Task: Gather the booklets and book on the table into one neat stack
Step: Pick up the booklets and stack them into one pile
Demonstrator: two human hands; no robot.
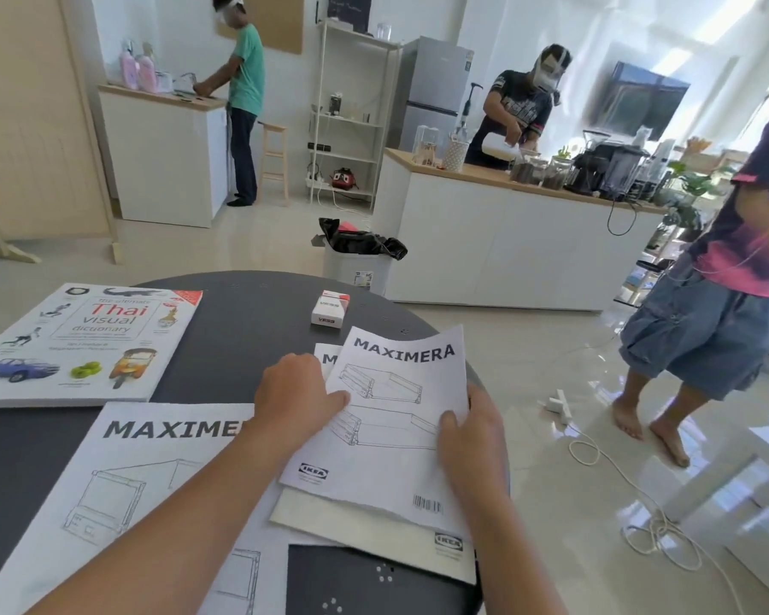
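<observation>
A white MAXIMERA booklet (400, 419) lies tilted on the right of the dark round table (240, 321), on top of a second booklet (374, 532) whose lower edge and top corner show beneath it. My left hand (298, 392) presses on the top booklet's left edge. My right hand (471, 441) grips its right edge, thumb on the cover. A larger MAXIMERA booklet (143, 490) lies at the front left, partly under my left forearm. The Thai visual dictionary book (85, 344) rests at the far left, apart from the booklets.
A small white and red box (329, 309) stands on the table's far side. Beyond the table a bin with a black bag (358, 255) stands on the floor. A person (729, 277) stands close at the right, near a white cable (631, 494). Two other persons work at counters.
</observation>
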